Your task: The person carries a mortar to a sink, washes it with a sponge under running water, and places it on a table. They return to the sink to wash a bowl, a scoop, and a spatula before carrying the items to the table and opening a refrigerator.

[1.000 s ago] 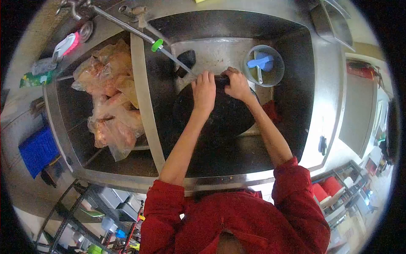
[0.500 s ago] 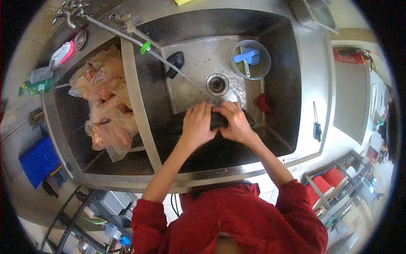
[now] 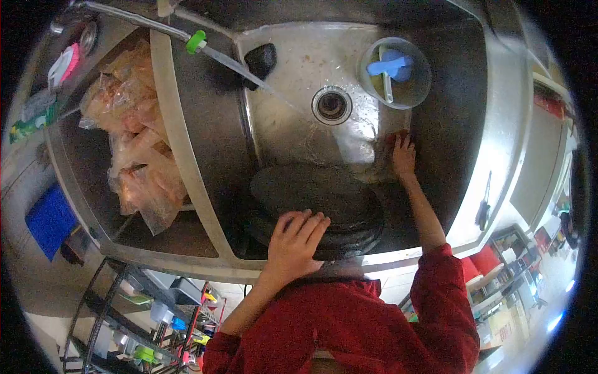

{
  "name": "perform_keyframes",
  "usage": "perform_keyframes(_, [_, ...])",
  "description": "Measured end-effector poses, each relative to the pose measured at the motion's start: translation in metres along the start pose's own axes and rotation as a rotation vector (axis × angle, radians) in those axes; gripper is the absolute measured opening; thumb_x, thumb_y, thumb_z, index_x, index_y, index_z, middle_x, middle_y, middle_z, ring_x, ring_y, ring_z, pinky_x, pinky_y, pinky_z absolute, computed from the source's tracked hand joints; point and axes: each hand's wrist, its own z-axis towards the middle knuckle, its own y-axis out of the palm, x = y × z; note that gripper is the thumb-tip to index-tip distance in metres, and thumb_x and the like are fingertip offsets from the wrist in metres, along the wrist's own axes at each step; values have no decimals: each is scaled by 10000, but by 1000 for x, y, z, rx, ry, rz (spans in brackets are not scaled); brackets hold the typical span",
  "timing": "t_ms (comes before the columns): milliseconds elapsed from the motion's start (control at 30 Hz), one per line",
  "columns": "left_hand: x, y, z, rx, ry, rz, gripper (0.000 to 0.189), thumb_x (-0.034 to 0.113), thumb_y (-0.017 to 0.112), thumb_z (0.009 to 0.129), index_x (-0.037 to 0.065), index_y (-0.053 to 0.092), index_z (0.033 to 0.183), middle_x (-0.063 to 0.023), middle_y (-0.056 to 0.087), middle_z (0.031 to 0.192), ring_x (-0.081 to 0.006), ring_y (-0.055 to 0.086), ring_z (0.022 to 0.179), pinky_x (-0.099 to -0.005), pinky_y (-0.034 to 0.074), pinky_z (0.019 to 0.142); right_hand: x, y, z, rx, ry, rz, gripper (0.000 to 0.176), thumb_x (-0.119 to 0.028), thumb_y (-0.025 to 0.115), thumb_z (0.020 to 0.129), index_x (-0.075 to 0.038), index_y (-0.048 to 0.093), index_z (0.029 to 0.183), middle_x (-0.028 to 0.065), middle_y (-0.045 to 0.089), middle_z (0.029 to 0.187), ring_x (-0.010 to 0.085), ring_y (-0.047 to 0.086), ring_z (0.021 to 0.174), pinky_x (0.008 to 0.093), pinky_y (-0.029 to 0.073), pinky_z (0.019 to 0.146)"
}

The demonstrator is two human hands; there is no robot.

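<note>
Large dark round pan-like pieces lie in the near part of the sink's main basin, one overlapping another. My left hand is at their near edge, palm down, fingers slightly bent and apart, holding nothing. At the basin's right side, my right hand has its fingers curled over a small dark red object, mostly covered by them. Water runs from the faucet, which has a green ring, towards the drain.
A clear round container with blue and white utensils stands at the back right of the basin. A black object lies at the back left. Bagged meat fills the left basin. A dark-handled tool lies on the right rim.
My hands have separated: the right moved right to the red object, the left came back towards the near rim. The dark round pieces now show more fully. The view has shifted nearer the sink.
</note>
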Motion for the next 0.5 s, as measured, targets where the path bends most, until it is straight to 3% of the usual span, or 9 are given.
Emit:
perform_keyframes(33, [-1,1,-1,-13,-7,-3,715,252,729,420,87,519,1083,-49,509,1101,-217,472,1024,-391,348,878,-6,13,2,-14,-5,4,379,-113,345,860,2,357,1221,237,352,1236,373,425,1032,424,411,824])
perform_keyframes(100, [0,2,-2,-6,1,-6,722,250,716,411,94,520,1089,-45,509,1103,-218,473,1024,-393,349,876,-12,33,7,215,149,441,619,-168,591,758,-22,276,1270,221,405,1175,357,475,994,384,436,812])
perform_keyframes(133, [1,2,-1,-11,-4,-10,722,250,716,411,94,520,1089,-45,509,1103,-218,473,1024,-393,349,876,-12,41,5,207,146,440,619,-168,591,758,-22,276,1270,221,405,1175,357,475,994,384,436,812])
perform_keyframes(200, [1,1,1,33,-18,-14,768,256,740,355,119,519,1078,-20,523,1090,-213,483,1019,-390,350,880,-25,-10,-1,-111,21,884,400,-196,483,818,-33,417,1177,174,538,1049,277,559,848,374,465,737])
perform_keyframes(233, [0,2,1,33,-24,-15,768,256,740,355,119,519,1078,-20,523,1090,-213,483,1019,-390,350,880,-35,-41,-7,-338,-95,1125,397,-229,521,797,-35,450,1135,157,563,976,247,560,776,369,467,721])
perform_keyframes(300, [-2,3,1,40,-10,-6,761,261,732,358,117,523,1076,-19,523,1089,-212,486,1014,-388,351,876,-69,-183,-34,-803,-251,1364,359,-304,554,789,-34,521,1024,118,584,901,149,528,763,349,453,721])
perform_keyframes(367, [-2,0,1,23,-9,4,747,275,730,371,115,526,1072,-20,524,1089,-211,488,1009,-388,352,872,-113,-218,-49,-750,-911,1137,401,-398,493,833,-89,520,1088,107,556,889,204,491,857,361,394,810])
perform_keyframes(400, [-1,-1,1,9,-9,13,734,288,728,383,113,529,1068,-20,524,1088,-210,490,1003,-387,353,868,-135,-232,-64,-480,-1167,1149,419,-415,470,839,-105,520,1116,127,521,952,257,421,961,378,328,884])
perform_keyframes(500, [-4,3,1,25,40,63,712,329,726,412,113,533,1063,-19,530,1076,-210,494,992,-385,353,863,-206,-226,-61,-254,-1186,1296,369,-351,457,858,-76,544,1087,125,480,989,278,375,1051,389,298,895])
